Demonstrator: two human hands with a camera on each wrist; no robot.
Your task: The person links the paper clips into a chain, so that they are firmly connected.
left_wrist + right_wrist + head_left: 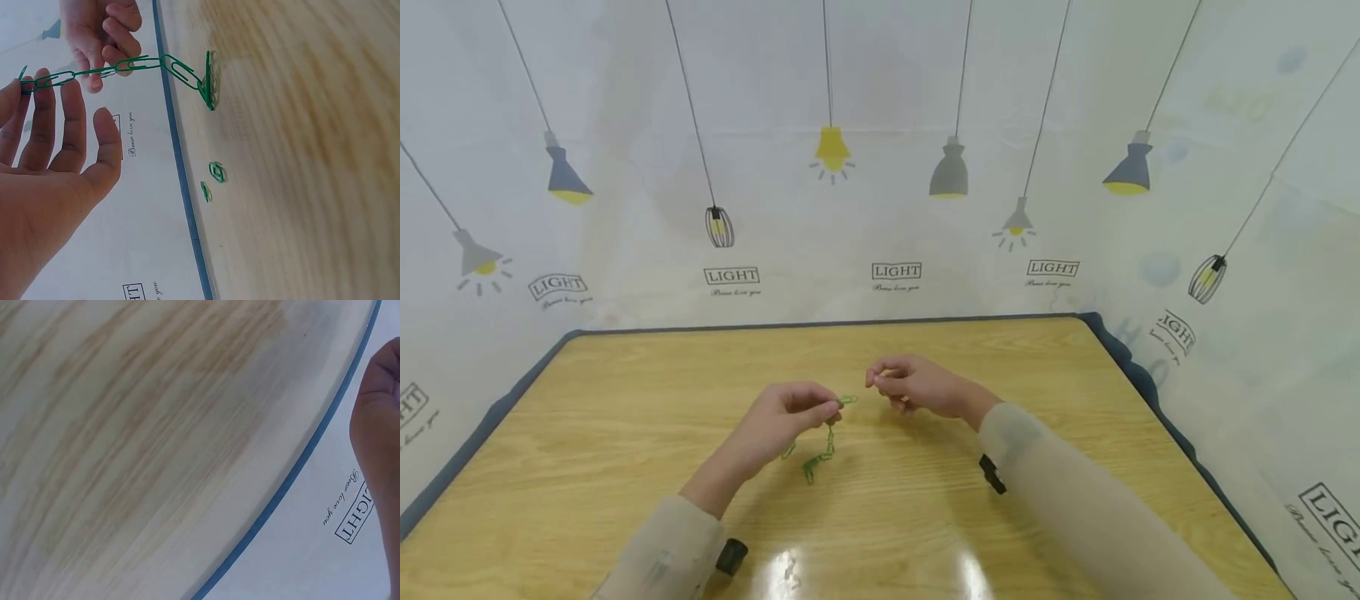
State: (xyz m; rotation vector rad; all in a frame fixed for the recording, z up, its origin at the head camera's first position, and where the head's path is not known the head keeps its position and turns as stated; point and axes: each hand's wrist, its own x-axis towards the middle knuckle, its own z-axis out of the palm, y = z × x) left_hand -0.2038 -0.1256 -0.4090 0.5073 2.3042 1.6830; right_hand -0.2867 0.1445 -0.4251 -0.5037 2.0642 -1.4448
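Note:
My left hand [790, 417] pinches one end of a chain of green paper clips [137, 64] between thumb and fingertips. One clip sticks out past the fingertips toward the right hand. The chain hangs down, and its lower clips lie bunched on the table. In the head view my right hand [925, 386] hovers just right of that clip, apart from it, with fingers loosely bent and nothing visible in them. Only part of the right hand [381, 406] shows at the edge of the right wrist view.
Two small green pieces, a paper clip [216, 172] and a thinner-looking clip [206, 191], lie on the wooden table [1000, 517] near the chain. A wall sheet printed with lamps [805, 292] encloses the table's back and sides, along a dark blue edge [820, 325].

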